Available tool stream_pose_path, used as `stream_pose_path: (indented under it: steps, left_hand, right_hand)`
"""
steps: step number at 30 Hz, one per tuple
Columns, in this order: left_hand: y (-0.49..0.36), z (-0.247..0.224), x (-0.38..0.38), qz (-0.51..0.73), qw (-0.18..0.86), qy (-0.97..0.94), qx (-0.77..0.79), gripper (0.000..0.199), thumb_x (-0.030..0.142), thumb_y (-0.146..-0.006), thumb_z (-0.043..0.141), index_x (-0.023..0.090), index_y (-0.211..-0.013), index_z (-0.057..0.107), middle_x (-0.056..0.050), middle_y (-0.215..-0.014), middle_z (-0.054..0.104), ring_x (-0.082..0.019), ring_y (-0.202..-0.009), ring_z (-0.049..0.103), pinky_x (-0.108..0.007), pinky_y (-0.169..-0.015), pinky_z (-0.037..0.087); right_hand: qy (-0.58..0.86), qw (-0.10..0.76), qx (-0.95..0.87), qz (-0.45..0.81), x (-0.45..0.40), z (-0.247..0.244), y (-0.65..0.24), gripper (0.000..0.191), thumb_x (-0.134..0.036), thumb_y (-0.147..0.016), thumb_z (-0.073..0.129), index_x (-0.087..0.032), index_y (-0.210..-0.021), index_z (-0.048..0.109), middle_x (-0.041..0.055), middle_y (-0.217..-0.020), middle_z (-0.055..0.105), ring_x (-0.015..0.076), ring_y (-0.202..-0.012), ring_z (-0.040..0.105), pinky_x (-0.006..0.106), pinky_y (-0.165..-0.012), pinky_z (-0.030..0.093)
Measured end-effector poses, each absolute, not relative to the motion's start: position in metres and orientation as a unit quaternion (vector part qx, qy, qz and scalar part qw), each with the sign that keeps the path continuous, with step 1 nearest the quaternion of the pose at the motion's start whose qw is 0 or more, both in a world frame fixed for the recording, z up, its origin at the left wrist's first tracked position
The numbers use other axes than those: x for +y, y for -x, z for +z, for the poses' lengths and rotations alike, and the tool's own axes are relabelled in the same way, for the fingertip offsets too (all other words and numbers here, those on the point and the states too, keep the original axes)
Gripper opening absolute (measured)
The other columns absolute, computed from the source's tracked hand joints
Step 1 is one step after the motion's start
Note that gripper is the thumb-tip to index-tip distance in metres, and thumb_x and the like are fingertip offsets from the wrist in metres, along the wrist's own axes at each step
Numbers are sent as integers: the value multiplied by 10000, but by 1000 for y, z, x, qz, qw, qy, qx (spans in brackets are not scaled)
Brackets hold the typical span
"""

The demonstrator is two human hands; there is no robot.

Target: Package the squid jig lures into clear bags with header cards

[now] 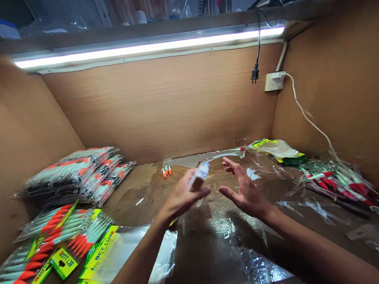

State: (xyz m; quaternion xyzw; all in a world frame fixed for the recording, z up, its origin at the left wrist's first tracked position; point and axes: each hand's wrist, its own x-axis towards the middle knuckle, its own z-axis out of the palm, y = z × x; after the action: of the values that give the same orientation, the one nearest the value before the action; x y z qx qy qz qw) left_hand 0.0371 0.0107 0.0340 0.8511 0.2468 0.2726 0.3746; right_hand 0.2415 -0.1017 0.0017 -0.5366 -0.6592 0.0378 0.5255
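On the counter (204, 249), bagged packs (66, 173) lie stacked toward the far left corner, probably to save room, with clear bags (116, 253) nearer, seemingly for easy reach, while the right hand (247, 194) hangs half-open, empty, and the left hand (179, 195), partly closed, clasps a small white-and-blue block (200, 176) mid-counter.

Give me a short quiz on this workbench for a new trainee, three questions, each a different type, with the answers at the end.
1. True or false: the left hand is holding a small white object.

2. What is the right hand holding?
A) a lure
B) nothing
C) a roll of tape

3. Fill in the blank: seen from the worker's side, the hanging black plug is to the ____ of the wall socket.

Key: 1 true; 2 B; 3 left
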Motion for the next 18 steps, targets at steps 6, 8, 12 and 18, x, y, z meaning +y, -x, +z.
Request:
stream_pose_path:
  steps: [6, 8, 12, 18]
  left_hand:
    - [-27, 65, 30, 412, 581, -683, 163, 690, 583, -832, 592, 174, -1379, 502, -162, -1327, 591, -331, -1078, 608, -403, -858, 495]
    - [-26, 61, 29, 428, 597, -662, 147, 704, 564, -828, 604, 191, -1409, 468, -148, -1329, 596, -315, -1059, 618, -384, -839, 508]
    - [-25, 51, 23, 469, 560, -666, 150, 654, 558, -814, 615, 196, -1352, 526, -123, -1273, 635, -301, -1055, 624, -387, -878, 501]
    - [-23, 45, 16, 457, 617, -630, 117, 680, 574, -824, 590, 166, -1361, 503, -146, -1232, 655, -304, -1074, 622, -402, -892, 503]
  right_hand:
    - [561, 536, -630, 27, -94, -3, -250, 718, -468, -920, 575, -287, -1522, 228, 117, -1400, 466, 284, -1186, 532, 494, -1040, 430]
    - [562, 524, -639, 21, -91, -9, -250, 720, -451, -916, 582, -291, -1523, 229, 117, -1381, 478, 286, -1165, 544, 505, -1033, 434]
    - [565, 506, -652, 17, -87, -17, -249, 713, -410, -919, 579, -296, -1527, 224, 119, -1377, 482, 279, -1131, 562, 502, -1022, 443]
    - [572, 491, -656, 36, -83, -20, -251, 658, -410, -930, 558, -294, -1510, 269, 110, -1345, 512, 271, -1120, 569, 488, -1006, 457]
